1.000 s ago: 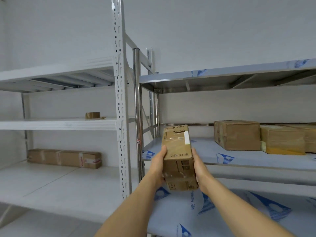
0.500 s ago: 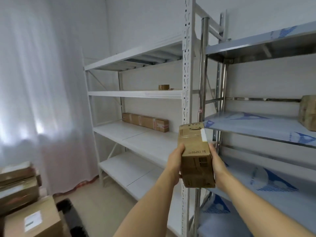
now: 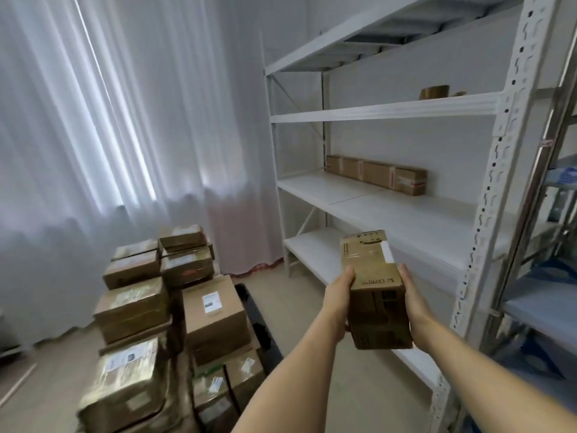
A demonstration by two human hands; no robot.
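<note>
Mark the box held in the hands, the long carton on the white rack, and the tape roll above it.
held box [image 3: 376,295]: head view, just below its printed edge.
long carton [image 3: 376,174]: head view, middle of its front face.
tape roll [image 3: 434,91]: head view, its outer wall.

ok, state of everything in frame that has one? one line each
held box, closed, in the air between both hands
left hand, grips the held box's left side
right hand, grips its right side
long box, closed, lying on a white rack shelf
tape roll, resting on the shelf above
floor boxes, closed, stacked
curtain, drawn
</note>
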